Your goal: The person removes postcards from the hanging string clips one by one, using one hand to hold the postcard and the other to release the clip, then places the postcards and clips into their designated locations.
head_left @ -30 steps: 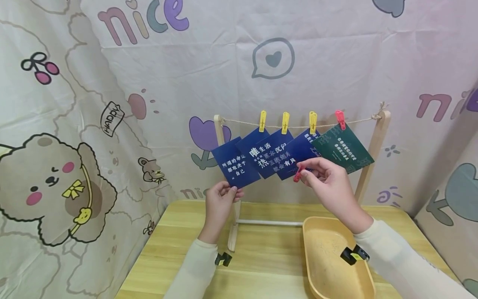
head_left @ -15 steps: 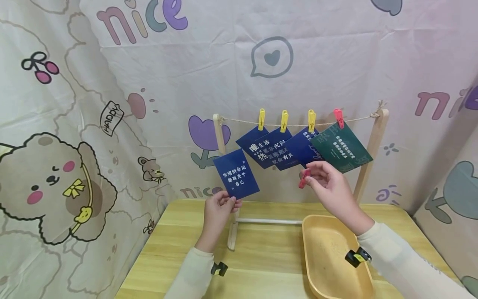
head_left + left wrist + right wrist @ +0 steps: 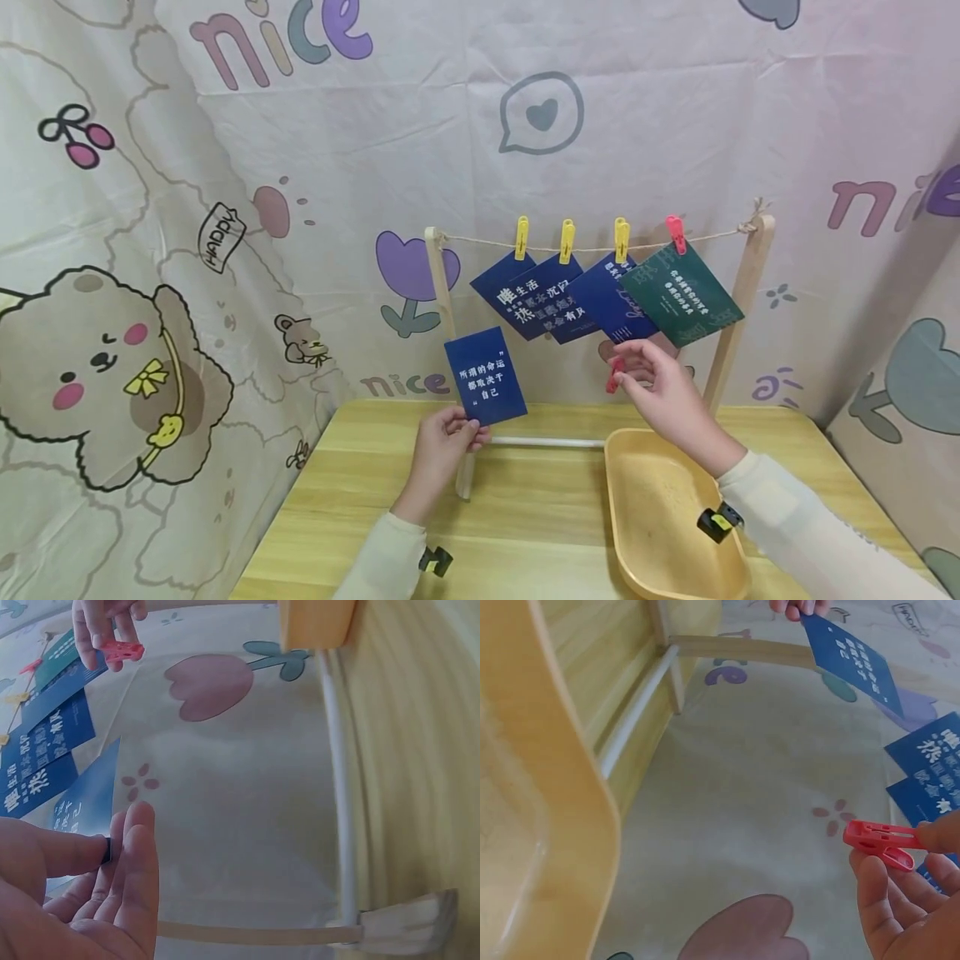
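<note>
My left hand (image 3: 441, 450) pinches the lower edge of a dark blue card (image 3: 486, 375) with white writing, between thumb and fingers. The card is apart from the string, in front of the frame's left post. In my right hand (image 3: 663, 383) a red clothespin (image 3: 881, 841) is pinched between thumb and fingers, below the hanging cards. From the string (image 3: 480, 243) hang several overlapping cards: a green card (image 3: 682, 292) under a red clothespin (image 3: 676, 234), and blue cards (image 3: 611, 300) under yellow clothespins (image 3: 567, 242).
A wooden frame with a right post (image 3: 738, 317) and a white crossbar (image 3: 551, 442) stands at the back of the wooden table (image 3: 525, 533). An orange tray (image 3: 617, 533) sits at the right, beneath my right forearm. Patterned cloth (image 3: 637, 117) hangs behind.
The blue card in my left hand has come down, away from the string and the hanging cards, and turned more upright. My right hand with the red clothespin has lowered slightly.
</note>
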The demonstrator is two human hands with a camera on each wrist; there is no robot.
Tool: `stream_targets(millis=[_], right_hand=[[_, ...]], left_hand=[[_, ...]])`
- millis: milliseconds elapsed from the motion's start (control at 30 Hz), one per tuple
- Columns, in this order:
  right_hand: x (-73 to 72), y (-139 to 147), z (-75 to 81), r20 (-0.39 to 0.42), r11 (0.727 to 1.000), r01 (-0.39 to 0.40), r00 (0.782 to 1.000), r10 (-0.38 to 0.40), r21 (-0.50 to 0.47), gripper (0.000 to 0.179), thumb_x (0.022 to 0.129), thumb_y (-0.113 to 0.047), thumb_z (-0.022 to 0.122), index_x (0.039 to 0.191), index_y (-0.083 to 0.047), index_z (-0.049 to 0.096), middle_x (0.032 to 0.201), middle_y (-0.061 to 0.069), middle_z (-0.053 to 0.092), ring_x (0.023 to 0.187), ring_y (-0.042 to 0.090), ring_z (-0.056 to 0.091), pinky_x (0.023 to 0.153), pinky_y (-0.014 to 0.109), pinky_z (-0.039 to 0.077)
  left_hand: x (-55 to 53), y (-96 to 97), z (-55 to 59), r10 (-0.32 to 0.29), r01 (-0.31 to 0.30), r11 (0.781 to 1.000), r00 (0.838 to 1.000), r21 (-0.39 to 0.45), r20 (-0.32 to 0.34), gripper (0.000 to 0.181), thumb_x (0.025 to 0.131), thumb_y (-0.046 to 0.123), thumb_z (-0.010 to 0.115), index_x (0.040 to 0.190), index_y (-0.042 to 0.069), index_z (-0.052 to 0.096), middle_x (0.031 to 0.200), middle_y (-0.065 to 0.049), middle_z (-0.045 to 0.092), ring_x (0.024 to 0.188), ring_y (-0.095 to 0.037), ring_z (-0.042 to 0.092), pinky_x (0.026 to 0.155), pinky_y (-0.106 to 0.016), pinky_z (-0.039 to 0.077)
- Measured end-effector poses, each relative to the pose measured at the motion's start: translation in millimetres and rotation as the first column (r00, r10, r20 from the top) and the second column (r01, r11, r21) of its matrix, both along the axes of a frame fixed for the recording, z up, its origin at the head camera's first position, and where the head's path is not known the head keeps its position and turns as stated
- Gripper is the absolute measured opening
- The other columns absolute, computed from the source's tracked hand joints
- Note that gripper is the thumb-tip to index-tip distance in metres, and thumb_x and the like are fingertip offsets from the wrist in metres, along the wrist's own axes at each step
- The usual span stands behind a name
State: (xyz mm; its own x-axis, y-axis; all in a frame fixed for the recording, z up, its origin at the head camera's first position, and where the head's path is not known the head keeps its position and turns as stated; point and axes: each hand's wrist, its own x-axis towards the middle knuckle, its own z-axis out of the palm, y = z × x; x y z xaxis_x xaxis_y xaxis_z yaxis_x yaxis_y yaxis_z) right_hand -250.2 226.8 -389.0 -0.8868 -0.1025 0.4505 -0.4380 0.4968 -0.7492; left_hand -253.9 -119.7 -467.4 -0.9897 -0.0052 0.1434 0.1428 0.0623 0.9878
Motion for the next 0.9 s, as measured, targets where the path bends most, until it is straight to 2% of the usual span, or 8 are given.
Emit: stream_targets(millis=[167,333,567,767,900], right_hand=[[-2.2,4.7,-10.7,0.014,0.998,0.017,1.0,-0.018,0.056,0.035,0.103,0.0,0.069,0.137,-0.005,0.061,0.123,0.013,0.076,0.111,0.029,0.074,0.091,0.015,0.058],[-2.8,8.9,-22.5,0.042,0.994,0.029,0.999,-0.034,0.109,0.042,0.101,0.001,0.072,0.14,-0.006,0.059,0.122,0.012,0.076,0.109,0.028,0.074,0.094,0.026,0.061],[-2.9,16.0,-39.6,0.064,0.987,0.025,0.997,-0.035,0.158,0.049,0.096,0.006,0.074,0.14,-0.006,0.059,0.118,0.012,0.08,0.1,0.025,0.075,0.083,0.027,0.062],[-4.1,20.3,-55.7,0.102,0.972,0.013,0.994,-0.038,0.234,0.059,0.092,0.004,0.08,0.145,-0.005,0.055,0.115,0.009,0.082,0.097,0.021,0.075,0.085,0.041,0.063],[-7.0,21.8,-69.9,0.109,0.956,0.006,0.993,-0.04,0.293,0.065,0.088,0.004,0.083,0.145,-0.003,0.054,0.108,0.006,0.084,0.093,0.019,0.074,0.087,0.049,0.062]], left_hand=[[3.6,-0.1,-9.4,-0.036,0.036,0.999,0.997,-0.003,0.062,0.013,0.102,-0.007,0.066,0.113,-0.012,0.069,0.099,-0.026,0.08,0.084,-0.023,0.081,0.079,-0.036,0.068],[10.7,-2.2,-20.1,-0.074,0.076,0.997,0.993,-0.021,0.096,0.015,0.102,-0.006,0.066,0.115,-0.014,0.068,0.101,-0.029,0.079,0.086,-0.028,0.082,0.08,-0.039,0.068],[21.1,-8.0,-38.7,-0.105,0.117,0.99,0.983,-0.073,0.15,0.017,0.104,-0.002,0.066,0.117,-0.012,0.069,0.1,-0.027,0.08,0.085,-0.026,0.082,0.076,-0.035,0.068],[26.1,-10.0,-54.6,-0.157,0.174,0.981,0.973,-0.086,0.171,0.017,0.103,-0.003,0.066,0.116,-0.012,0.07,0.101,-0.029,0.079,0.083,-0.024,0.082,0.074,-0.031,0.068],[28.3,-10.9,-63.0,-0.169,0.189,0.978,0.966,-0.086,0.194,0.015,0.102,-0.005,0.065,0.113,-0.014,0.07,0.098,-0.028,0.08,0.08,-0.022,0.082,0.072,-0.028,0.067]])
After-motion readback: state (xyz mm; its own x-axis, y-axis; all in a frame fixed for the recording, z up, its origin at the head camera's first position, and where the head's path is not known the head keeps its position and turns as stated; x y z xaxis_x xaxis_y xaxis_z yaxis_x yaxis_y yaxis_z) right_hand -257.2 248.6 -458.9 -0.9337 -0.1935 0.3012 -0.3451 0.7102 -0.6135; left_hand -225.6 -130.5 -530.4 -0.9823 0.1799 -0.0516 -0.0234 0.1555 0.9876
